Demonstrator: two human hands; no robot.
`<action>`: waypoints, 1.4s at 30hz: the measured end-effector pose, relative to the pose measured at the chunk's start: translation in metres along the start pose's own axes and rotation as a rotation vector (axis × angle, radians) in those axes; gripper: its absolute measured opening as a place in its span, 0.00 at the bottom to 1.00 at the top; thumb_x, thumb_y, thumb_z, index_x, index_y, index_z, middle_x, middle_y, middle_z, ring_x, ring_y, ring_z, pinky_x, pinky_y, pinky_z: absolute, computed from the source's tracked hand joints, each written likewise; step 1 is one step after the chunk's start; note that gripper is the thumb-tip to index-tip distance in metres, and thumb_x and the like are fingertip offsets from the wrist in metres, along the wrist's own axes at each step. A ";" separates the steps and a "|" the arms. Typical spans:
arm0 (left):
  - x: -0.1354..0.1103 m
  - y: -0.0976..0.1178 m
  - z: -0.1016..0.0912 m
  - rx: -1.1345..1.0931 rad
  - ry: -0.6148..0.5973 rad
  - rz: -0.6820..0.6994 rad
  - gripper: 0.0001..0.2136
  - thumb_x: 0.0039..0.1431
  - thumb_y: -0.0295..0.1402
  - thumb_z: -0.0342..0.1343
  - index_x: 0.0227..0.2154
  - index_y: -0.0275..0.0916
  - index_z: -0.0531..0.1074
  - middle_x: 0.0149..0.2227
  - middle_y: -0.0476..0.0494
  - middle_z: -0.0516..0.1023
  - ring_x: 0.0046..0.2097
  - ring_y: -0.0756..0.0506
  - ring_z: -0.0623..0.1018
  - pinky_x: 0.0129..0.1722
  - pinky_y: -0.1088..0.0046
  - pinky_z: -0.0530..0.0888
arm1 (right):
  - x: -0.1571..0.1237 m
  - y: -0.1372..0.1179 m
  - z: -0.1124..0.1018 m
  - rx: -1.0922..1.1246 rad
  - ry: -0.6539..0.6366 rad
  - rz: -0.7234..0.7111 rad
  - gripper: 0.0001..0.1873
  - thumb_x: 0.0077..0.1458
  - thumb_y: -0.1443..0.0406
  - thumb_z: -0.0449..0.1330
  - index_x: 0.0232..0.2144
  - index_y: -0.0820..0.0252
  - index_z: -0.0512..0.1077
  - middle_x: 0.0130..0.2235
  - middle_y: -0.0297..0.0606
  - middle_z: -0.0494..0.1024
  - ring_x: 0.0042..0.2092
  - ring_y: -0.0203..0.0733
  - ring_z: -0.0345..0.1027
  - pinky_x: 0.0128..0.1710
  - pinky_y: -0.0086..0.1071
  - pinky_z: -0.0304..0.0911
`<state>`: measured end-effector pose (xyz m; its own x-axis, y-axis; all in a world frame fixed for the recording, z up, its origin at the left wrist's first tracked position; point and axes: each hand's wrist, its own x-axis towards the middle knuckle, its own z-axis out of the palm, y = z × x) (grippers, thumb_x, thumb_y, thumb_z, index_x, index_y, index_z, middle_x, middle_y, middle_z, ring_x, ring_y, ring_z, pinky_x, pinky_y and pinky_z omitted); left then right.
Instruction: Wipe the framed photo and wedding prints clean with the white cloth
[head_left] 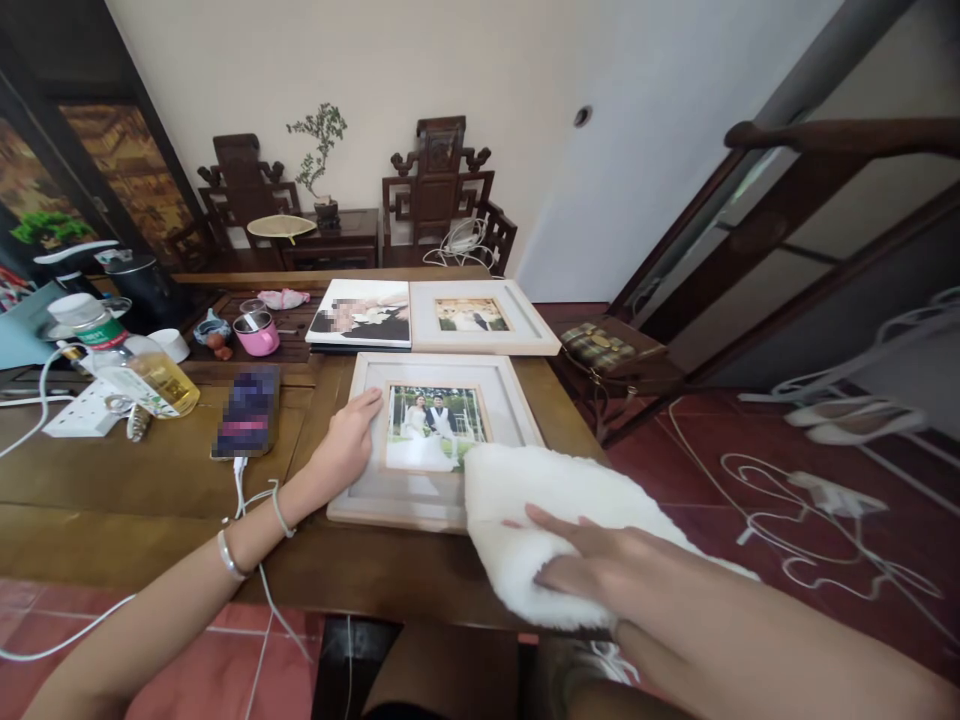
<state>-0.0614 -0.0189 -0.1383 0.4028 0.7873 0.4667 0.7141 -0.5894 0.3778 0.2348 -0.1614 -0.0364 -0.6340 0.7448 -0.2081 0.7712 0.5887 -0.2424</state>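
A light wooden picture frame (pixel 435 520) lies flat near the table's front edge, with a wedding photo (pixel 431 425) set in its middle. My left hand (pixel 349 440) grips the frame's left side, fingertips over the border. In my right hand (pixel 592 565) is a white fluffy cloth (pixel 547 485), bunched under the fingers. The cloth covers the frame's lower right corner and hangs past the table edge. Just behind lies a second picture frame (pixel 525 310), beside a photo album (pixel 360 315) with a couple's picture on its cover.
On the wooden table (pixel 150 500) at left are a phone (pixel 247 415) on a cable, a bottle (pixel 142 365), a power strip (pixel 86 410), a pink cup (pixel 256 335) and a black kettle (pixel 146 285). A chair (pixel 817 190) holding a plaid bag (pixel 600 345) stands right. Cables (pixel 810 510) lie on the floor.
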 end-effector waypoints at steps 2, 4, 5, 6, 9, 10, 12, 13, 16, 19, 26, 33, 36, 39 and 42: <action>0.001 0.002 -0.002 0.030 -0.032 -0.011 0.23 0.52 0.16 0.43 0.51 0.29 0.70 0.57 0.31 0.70 0.59 0.39 0.69 0.60 0.58 0.66 | 0.011 -0.006 -0.007 -0.003 -0.032 0.080 0.30 0.45 0.80 0.46 0.44 0.56 0.75 0.53 0.48 0.73 0.47 0.53 0.73 0.46 0.45 0.67; 0.001 0.003 -0.004 0.050 -0.053 -0.022 0.23 0.53 0.16 0.43 0.51 0.29 0.70 0.57 0.31 0.69 0.59 0.39 0.69 0.60 0.59 0.66 | 0.032 -0.003 -0.014 -0.041 -0.029 0.166 0.31 0.45 0.81 0.46 0.47 0.59 0.74 0.56 0.53 0.70 0.49 0.55 0.71 0.46 0.46 0.67; 0.002 0.003 -0.004 0.054 -0.061 -0.025 0.23 0.54 0.16 0.43 0.52 0.29 0.70 0.57 0.31 0.69 0.60 0.39 0.68 0.60 0.59 0.66 | 0.045 0.003 -0.017 -0.067 -0.009 0.198 0.31 0.45 0.81 0.46 0.50 0.61 0.72 0.58 0.55 0.67 0.51 0.57 0.70 0.47 0.47 0.66; 0.002 0.004 -0.005 0.054 -0.069 -0.028 0.23 0.54 0.16 0.43 0.52 0.29 0.70 0.58 0.31 0.68 0.60 0.39 0.68 0.60 0.59 0.65 | 0.058 0.011 -0.019 -0.097 0.029 0.226 0.32 0.45 0.81 0.46 0.52 0.63 0.71 0.59 0.57 0.65 0.54 0.59 0.67 0.49 0.48 0.64; 0.002 0.003 -0.005 0.039 -0.080 -0.037 0.23 0.54 0.16 0.43 0.52 0.29 0.70 0.58 0.31 0.68 0.60 0.39 0.68 0.60 0.58 0.65 | 0.098 0.047 -0.020 -0.185 0.215 0.284 0.32 0.47 0.78 0.48 0.55 0.67 0.66 0.61 0.60 0.61 0.58 0.62 0.60 0.53 0.54 0.59; 0.002 0.003 -0.005 0.034 -0.081 -0.038 0.23 0.54 0.16 0.43 0.52 0.29 0.70 0.58 0.31 0.68 0.60 0.38 0.68 0.60 0.57 0.65 | 0.110 0.061 -0.019 -0.216 0.283 0.276 0.31 0.48 0.77 0.49 0.56 0.67 0.66 0.61 0.59 0.60 0.60 0.62 0.58 0.54 0.55 0.56; 0.002 0.003 -0.005 0.033 -0.078 -0.037 0.23 0.53 0.16 0.42 0.51 0.29 0.70 0.58 0.30 0.68 0.60 0.38 0.68 0.60 0.57 0.65 | 0.128 0.083 -0.018 -0.261 0.353 0.224 0.29 0.50 0.76 0.49 0.56 0.68 0.66 0.61 0.58 0.62 0.61 0.62 0.54 0.56 0.58 0.53; 0.002 0.002 -0.005 0.034 -0.075 -0.034 0.23 0.53 0.16 0.42 0.51 0.28 0.70 0.57 0.29 0.68 0.60 0.38 0.68 0.60 0.57 0.66 | 0.133 0.089 -0.018 -0.274 0.357 0.184 0.28 0.50 0.76 0.49 0.55 0.68 0.66 0.60 0.58 0.63 0.62 0.62 0.53 0.55 0.58 0.53; 0.001 0.001 -0.004 0.021 -0.054 -0.021 0.23 0.53 0.16 0.43 0.51 0.31 0.70 0.57 0.32 0.69 0.59 0.39 0.69 0.60 0.58 0.66 | 0.132 0.087 -0.015 -0.292 0.298 0.075 0.28 0.48 0.78 0.49 0.52 0.67 0.69 0.60 0.57 0.63 0.63 0.63 0.49 0.55 0.59 0.53; 0.001 0.001 -0.003 -0.012 -0.028 -0.016 0.24 0.53 0.16 0.43 0.52 0.34 0.70 0.57 0.36 0.69 0.60 0.41 0.68 0.61 0.58 0.65 | 0.105 0.059 -0.012 -0.280 0.193 0.024 0.30 0.44 0.81 0.48 0.50 0.66 0.71 0.62 0.55 0.62 0.64 0.62 0.46 0.56 0.62 0.50; -0.001 0.005 0.001 -0.002 -0.012 -0.081 0.24 0.53 0.16 0.43 0.52 0.31 0.69 0.58 0.33 0.68 0.60 0.40 0.67 0.61 0.57 0.64 | 0.028 -0.003 0.004 -0.055 -0.006 -0.093 0.32 0.40 0.83 0.49 0.45 0.60 0.75 0.61 0.51 0.63 0.64 0.62 0.49 0.56 0.60 0.55; 0.001 0.006 -0.002 0.022 -0.012 -0.057 0.24 0.52 0.16 0.42 0.52 0.29 0.69 0.57 0.32 0.69 0.60 0.40 0.68 0.60 0.58 0.65 | 0.072 -0.026 -0.014 0.053 -0.088 -0.291 0.29 0.45 0.82 0.49 0.48 0.66 0.72 0.64 0.52 0.57 0.65 0.60 0.44 0.59 0.60 0.50; 0.003 0.005 -0.006 0.008 -0.037 -0.040 0.22 0.55 0.19 0.44 0.51 0.30 0.70 0.57 0.33 0.70 0.59 0.40 0.69 0.60 0.58 0.67 | 0.095 -0.029 -0.016 0.044 -0.097 -0.365 0.30 0.46 0.82 0.50 0.51 0.67 0.70 0.64 0.54 0.56 0.66 0.62 0.41 0.59 0.63 0.45; 0.004 0.003 -0.008 0.007 -0.046 -0.022 0.21 0.55 0.19 0.43 0.50 0.30 0.71 0.56 0.33 0.70 0.58 0.40 0.70 0.59 0.57 0.67 | 0.095 -0.026 -0.012 0.030 -0.091 -0.350 0.32 0.45 0.83 0.48 0.52 0.67 0.69 0.64 0.53 0.56 0.66 0.60 0.41 0.60 0.62 0.46; 0.003 0.001 -0.008 0.002 -0.036 -0.005 0.24 0.52 0.16 0.43 0.51 0.32 0.71 0.57 0.35 0.70 0.59 0.40 0.69 0.60 0.57 0.65 | 0.074 -0.017 -0.011 0.036 -0.058 -0.279 0.32 0.41 0.84 0.46 0.48 0.66 0.72 0.63 0.52 0.58 0.65 0.57 0.45 0.60 0.58 0.50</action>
<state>-0.0639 -0.0189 -0.1304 0.4195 0.7962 0.4361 0.7171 -0.5852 0.3786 0.1758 -0.1126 -0.0371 -0.8246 0.5356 -0.1821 0.5643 0.7563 -0.3310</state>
